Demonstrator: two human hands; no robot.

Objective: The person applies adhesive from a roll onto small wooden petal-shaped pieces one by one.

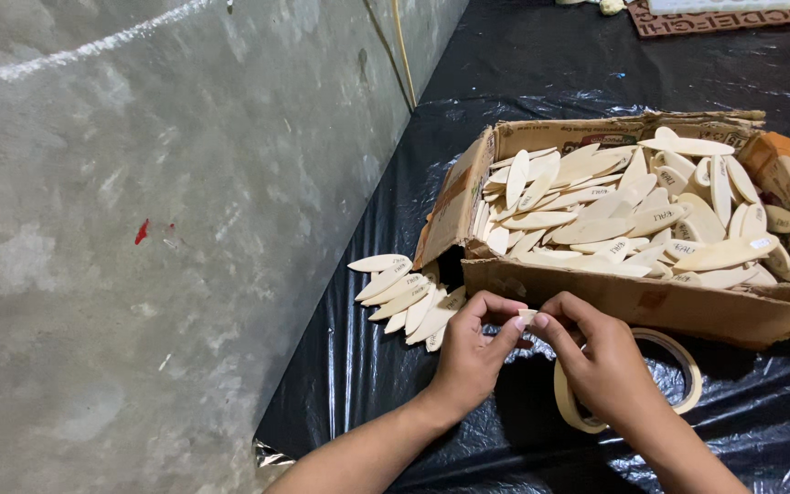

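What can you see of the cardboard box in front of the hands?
The cardboard box is brown, worn and open-topped, its flaps torn and splayed; the left flap leans outward. It lies on black plastic sheeting beside a grey wall. It is heaped with pale, flat, oval wooden pieces; a smaller pile lies outside at its left corner. A tape roll lies against its near wall. The left hand and right hand pinch something small just before it.

Landmark: the cardboard box (633,302), set on the plastic sheet (468,110). In the box lie heaped oval wooden pieces (614,215). Left of its near corner, a small pile of the same pieces (404,297) lies on the sheet. Before the box, both hands meet, the left hand (473,352) and right hand (601,361), pinching a small piece (527,316) between them. The tape roll (628,380) lies beneath the right hand. The concrete floor (139,238) lies left of the sheet.
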